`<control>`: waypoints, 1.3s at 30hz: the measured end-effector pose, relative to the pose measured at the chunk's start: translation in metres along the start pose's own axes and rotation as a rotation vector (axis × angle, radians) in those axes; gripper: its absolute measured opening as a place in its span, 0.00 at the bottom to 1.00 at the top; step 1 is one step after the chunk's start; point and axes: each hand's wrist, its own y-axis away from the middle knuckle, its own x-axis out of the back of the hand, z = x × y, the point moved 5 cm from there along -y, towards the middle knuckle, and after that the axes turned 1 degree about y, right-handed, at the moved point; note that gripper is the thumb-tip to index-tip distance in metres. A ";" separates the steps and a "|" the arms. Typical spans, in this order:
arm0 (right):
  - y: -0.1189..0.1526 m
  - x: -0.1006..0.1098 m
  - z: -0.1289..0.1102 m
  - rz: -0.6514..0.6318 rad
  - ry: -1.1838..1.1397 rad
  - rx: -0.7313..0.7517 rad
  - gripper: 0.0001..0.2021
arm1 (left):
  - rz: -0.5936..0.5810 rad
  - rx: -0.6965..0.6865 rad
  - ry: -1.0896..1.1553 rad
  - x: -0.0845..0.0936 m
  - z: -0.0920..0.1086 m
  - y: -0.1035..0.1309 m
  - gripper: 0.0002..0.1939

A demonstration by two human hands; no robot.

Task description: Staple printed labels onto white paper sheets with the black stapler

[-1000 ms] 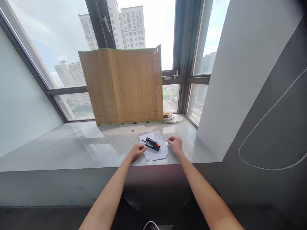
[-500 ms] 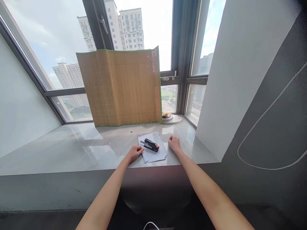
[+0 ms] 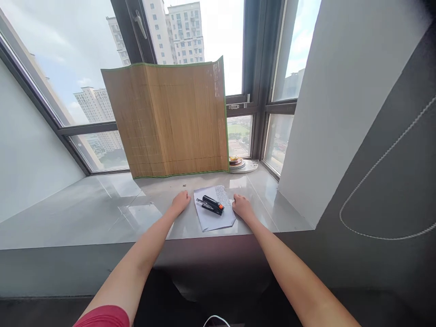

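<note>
Sheets of white paper (image 3: 213,222), with handwriting at the upper right, lie on the window sill between my hands. On the paper rest a black stapler-like tool (image 3: 215,204) with an orange part and, against its left side, a black-and-clear pen (image 3: 205,205). My left hand (image 3: 180,202) is curled closed on the sill, a short way left of the paper and apart from it. Closed too, my right hand (image 3: 242,206) sits at the paper's right edge; whether it touches the sheet I cannot tell. Neither hand shows anything held.
A bamboo mat (image 3: 173,122) with green edging stands against the window behind the paper. Stacked plates (image 3: 243,166) sit at its right foot. A beaded cord (image 3: 361,181) hangs at the right by the wall. The glossy sill (image 3: 85,213) ends at a front edge near me.
My left hand has moved left and up, away from the paper's edge. My right hand has come slightly left, closer to the paper. The stapler-like tool and pen still lie on the paper.
</note>
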 end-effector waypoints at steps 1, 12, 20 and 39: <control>0.000 -0.001 0.001 0.003 0.000 0.003 0.09 | 0.009 0.018 -0.044 0.002 -0.004 -0.011 0.09; -0.003 -0.008 0.009 0.033 -0.009 0.030 0.08 | -0.030 -0.005 -0.200 -0.020 -0.013 -0.067 0.23; -0.002 -0.006 0.009 0.041 -0.056 0.044 0.08 | 0.062 -0.024 -0.254 -0.016 0.005 0.023 0.21; 0.007 -0.025 -0.061 -0.014 -0.348 0.403 0.18 | 0.217 -0.514 0.308 -0.017 0.031 0.072 0.09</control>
